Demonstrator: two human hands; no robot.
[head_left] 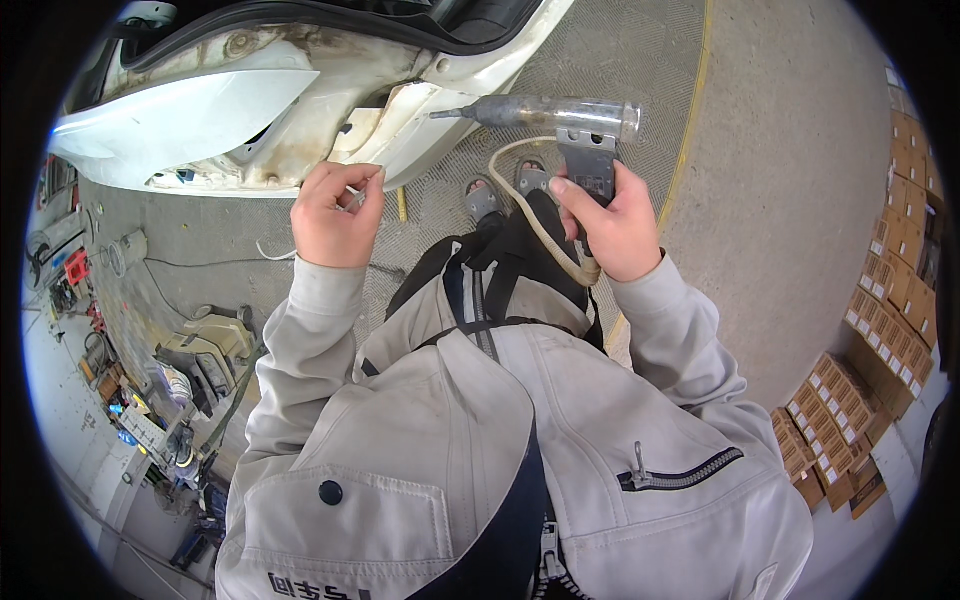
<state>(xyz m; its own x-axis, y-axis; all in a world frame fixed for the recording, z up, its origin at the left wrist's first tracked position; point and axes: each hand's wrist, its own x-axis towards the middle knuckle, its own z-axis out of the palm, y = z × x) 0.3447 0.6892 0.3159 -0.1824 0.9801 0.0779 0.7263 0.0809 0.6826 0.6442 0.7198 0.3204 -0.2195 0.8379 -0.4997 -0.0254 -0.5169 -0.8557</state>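
My right hand is wrapped round the black handle of a hot-air welding gun. Its shiny metal barrel lies level above the hand, and its thin nozzle points left at the car. A pale, thick cord loops from the handle's lower end. My left hand is closed in a pinch in front of the car's lower edge; anything between its fingertips is too small to make out. Behind it is a white car body, with brown stains and a gap in the panel near the nozzle tip.
A black rubber seal borders the car's opening. My feet in grey sandals stand on textured floor beside a yellow line. Cables, a beige machine and scattered tools lie on the left. Stacked cardboard boxes line the right wall.
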